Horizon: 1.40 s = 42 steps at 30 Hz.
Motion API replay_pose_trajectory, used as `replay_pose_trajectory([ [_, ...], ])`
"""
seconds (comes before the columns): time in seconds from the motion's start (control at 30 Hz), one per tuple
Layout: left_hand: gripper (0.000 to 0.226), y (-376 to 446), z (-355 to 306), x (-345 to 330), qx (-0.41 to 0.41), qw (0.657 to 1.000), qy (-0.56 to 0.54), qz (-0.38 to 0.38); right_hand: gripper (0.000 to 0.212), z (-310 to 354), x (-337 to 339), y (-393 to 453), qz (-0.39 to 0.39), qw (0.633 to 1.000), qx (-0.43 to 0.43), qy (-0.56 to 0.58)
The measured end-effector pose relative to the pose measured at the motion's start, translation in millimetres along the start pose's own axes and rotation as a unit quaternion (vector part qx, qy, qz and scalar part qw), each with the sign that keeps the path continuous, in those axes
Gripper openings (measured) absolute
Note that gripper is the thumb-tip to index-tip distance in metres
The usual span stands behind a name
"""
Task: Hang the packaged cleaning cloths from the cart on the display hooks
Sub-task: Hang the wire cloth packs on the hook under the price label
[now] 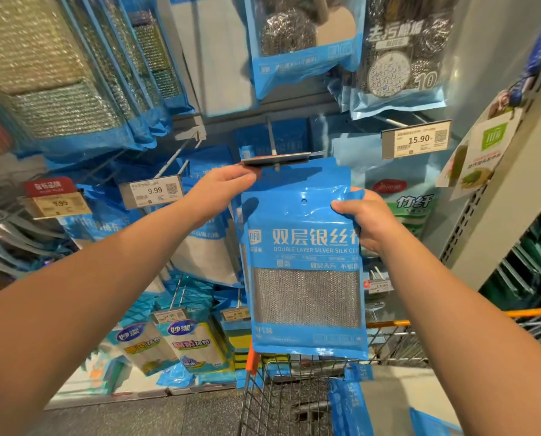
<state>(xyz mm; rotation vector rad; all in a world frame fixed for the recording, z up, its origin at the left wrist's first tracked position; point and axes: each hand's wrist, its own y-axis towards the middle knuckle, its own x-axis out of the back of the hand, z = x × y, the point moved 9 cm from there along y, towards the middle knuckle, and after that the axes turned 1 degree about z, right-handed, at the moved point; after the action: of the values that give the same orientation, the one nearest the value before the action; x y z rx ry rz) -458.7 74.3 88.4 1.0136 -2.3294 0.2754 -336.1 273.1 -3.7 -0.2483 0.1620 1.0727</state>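
Observation:
A blue packet of silver cleaning cloth (303, 259) hangs upright in front of the display, its punched hole near the top edge. My right hand (365, 220) grips its upper right corner. My left hand (225, 185) pinches the flipped-up price tag holder (275, 158) at the tip of a display hook (270, 136), just above the packet's top. The wire cart (294, 394) stands below with more blue packets (349, 404) in it.
Hooks with blue packets, steel scourers (404, 55) and sponge cloths fill the wall. Price tags reading 9.99 (151, 191) and 15.90 (417, 140) jut out from neighbouring hooks. A grey shelf upright (495, 199) rises at the right. Dark floor lies at the bottom left.

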Motion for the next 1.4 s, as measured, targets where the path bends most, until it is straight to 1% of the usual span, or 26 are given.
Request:
replay_pose_trajectory([
  [0.2,0.031,-4,0,0,0.005,1.000,0.009,-0.002,0.016,7,-17,15,0.000,1.000,-0.021,-0.012],
  [0.4,0.032,-9,-4,-1,0.014,1.000,0.005,-0.007,0.016,7,-21,21,-0.011,0.999,-0.038,0.008],
  [0.5,0.034,-11,-10,-13,0.003,1.000,0.016,0.010,0.015,7,-18,19,-0.008,0.999,-0.049,0.013],
  [0.6,0.041,-12,-18,-31,0.007,0.999,0.007,0.037,0.019,4,-11,18,-0.014,0.998,-0.061,0.016],
  [0.67,0.041,-11,-20,-35,0.009,0.999,0.007,0.041,0.020,5,-11,17,-0.014,0.998,-0.060,0.014],
  [0.77,0.036,-11,-16,-32,0.010,1.000,0.009,0.027,0.015,9,-15,17,-0.022,0.998,-0.051,0.003],
  [0.87,0.043,-11,-12,-31,0.019,1.000,0.006,0.022,0.015,8,-13,20,-0.044,0.998,-0.048,-0.012],
  [0.97,0.046,-7,-11,-33,0.013,0.999,0.028,0.039,0.016,5,-14,24,-0.052,0.998,-0.038,-0.023],
  [1.0,0.048,-6,-8,-33,0.023,0.998,0.032,0.045,0.016,4,-14,24,-0.052,0.998,-0.029,-0.028],
  [1.07,0.054,-6,-5,-31,0.043,0.997,0.038,0.051,0.030,1,-13,21,-0.057,0.997,-0.010,-0.044],
  [1.1,0.064,-7,-5,-30,0.044,0.997,0.044,0.053,0.037,-1,-11,19,-0.064,0.996,0.001,-0.067],
  [1.13,0.079,-8,-6,-29,0.041,0.996,0.048,0.060,0.038,-1,-8,16,-0.076,0.991,0.015,-0.106],
  [1.17,0.090,-8,-7,-30,0.038,0.996,0.049,0.069,0.033,2,-5,12,-0.091,0.982,0.030,-0.163],
  [1.2,0.089,-7,-7,-32,0.034,0.996,0.042,0.077,0.025,6,-2,8,-0.105,0.969,0.046,-0.220],
  [1.27,0.062,-7,-10,-35,0.028,0.996,0.006,0.083,0.012,15,4,-5,-0.128,0.940,0.070,-0.309],
  [1.3,0.053,-6,-12,-35,0.029,0.997,-0.020,0.074,0.010,20,8,-12,-0.144,0.927,0.083,-0.336],
  [1.33,0.051,-4,-16,-34,0.025,0.997,-0.049,0.062,0.012,23,14,-17,-0.161,0.916,0.099,-0.354],
  [1.4,0.059,-3,-23,-33,0.035,0.993,-0.096,0.052,0.014,29,19,-27,-0.169,0.916,0.121,-0.344],
])
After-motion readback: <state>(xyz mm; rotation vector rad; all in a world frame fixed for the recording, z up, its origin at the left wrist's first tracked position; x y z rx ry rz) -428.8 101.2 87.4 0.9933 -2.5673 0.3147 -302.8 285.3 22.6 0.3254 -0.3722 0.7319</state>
